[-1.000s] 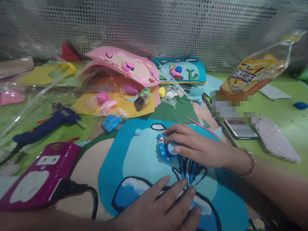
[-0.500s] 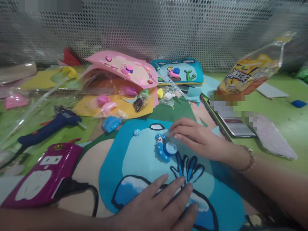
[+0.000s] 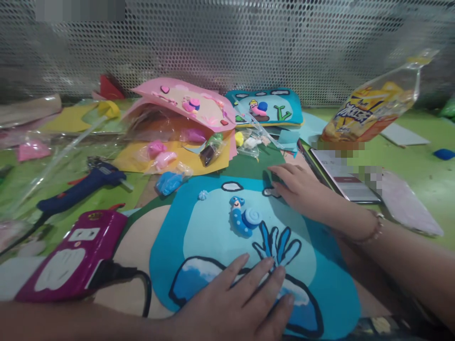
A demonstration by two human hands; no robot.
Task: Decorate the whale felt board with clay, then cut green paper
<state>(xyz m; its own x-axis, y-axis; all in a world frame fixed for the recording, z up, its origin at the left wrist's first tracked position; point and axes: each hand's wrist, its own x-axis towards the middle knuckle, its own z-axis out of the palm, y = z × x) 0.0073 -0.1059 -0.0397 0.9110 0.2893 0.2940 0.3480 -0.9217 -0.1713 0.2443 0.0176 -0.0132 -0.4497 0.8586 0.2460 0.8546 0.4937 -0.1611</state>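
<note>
A blue paper picture [image 3: 206,227] with a lighter blue centre lies before me. On it sits a blue clay snail [image 3: 240,219] with white dots and a spiral shell. Below the snail is a black-outlined plant [image 3: 277,246]; a small clay flower [image 3: 203,194] and a white cloud [image 3: 232,186] are near the top. My left hand [image 3: 238,300] rests flat on the lower part of the picture, fingers spread. Near the upper right edge, my right hand [image 3: 298,187] is over another cloud [image 3: 270,192], partly covering it. Its fingers are extended and nothing shows in them.
At left lie a blue glue gun [image 3: 81,187] and a magenta power strip [image 3: 76,255] with a black plug. Bagged blue clay [image 3: 168,183], a pink card [image 3: 209,106] and a blue snail card [image 3: 280,113] are behind. A phone [image 3: 350,177] and snack bag [image 3: 373,104] stand at right.
My right hand has left the snail's shell and moved right and away from me, to the picture's upper right edge. The snail stays on the paper. My left hand has barely moved.
</note>
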